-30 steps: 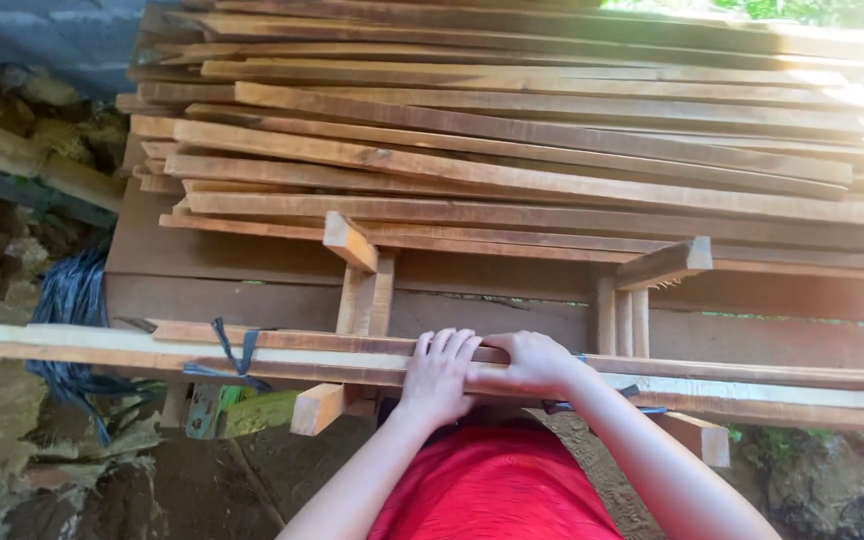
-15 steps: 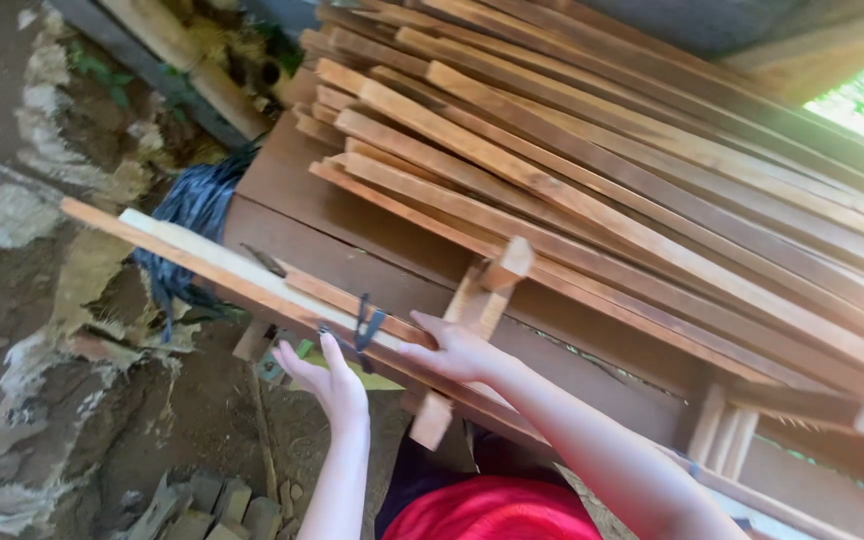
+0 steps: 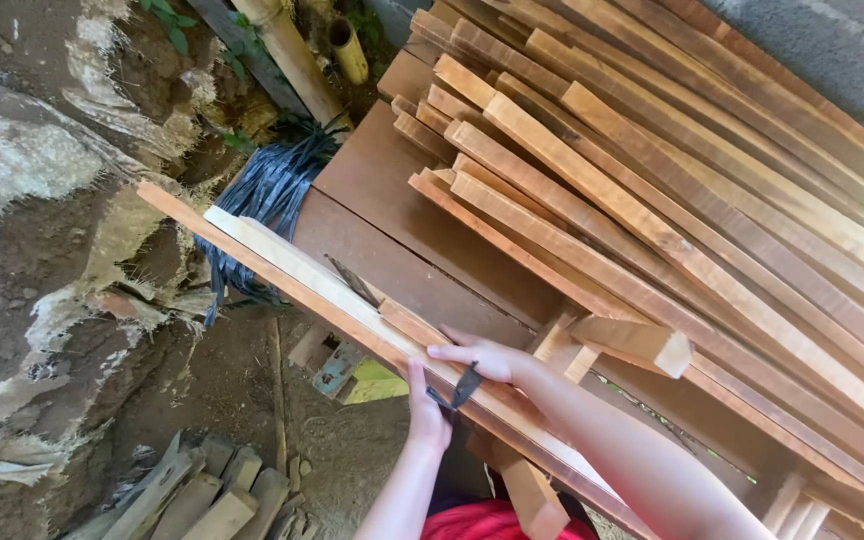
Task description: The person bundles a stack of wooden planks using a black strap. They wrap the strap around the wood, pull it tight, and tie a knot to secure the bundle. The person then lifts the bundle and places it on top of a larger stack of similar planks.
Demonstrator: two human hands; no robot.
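Note:
A bundle of long thin wooden slats (image 3: 282, 265) lies across the near edge of a brown board table (image 3: 382, 200), running from upper left down to the lower right. A dark strap (image 3: 455, 388) is wrapped around the bundle between my hands. My left hand (image 3: 425, 408) grips the bundle's near edge from below, beside the strap. My right hand (image 3: 482, 357) rests flat on top of the slats just past the strap, fingers pointing left.
A big stack of long wooden planks (image 3: 672, 200) covers the table behind. A coil of black strapping (image 3: 262, 195) hangs at the table's left end. Short wood offcuts (image 3: 202, 490) lie on the dirt ground, with a bamboo pole (image 3: 287, 50) at the top.
The view has swung left and tilted. My left hand went from open near the bundle to gripping its near edge by the strap; my right hand stayed on top.

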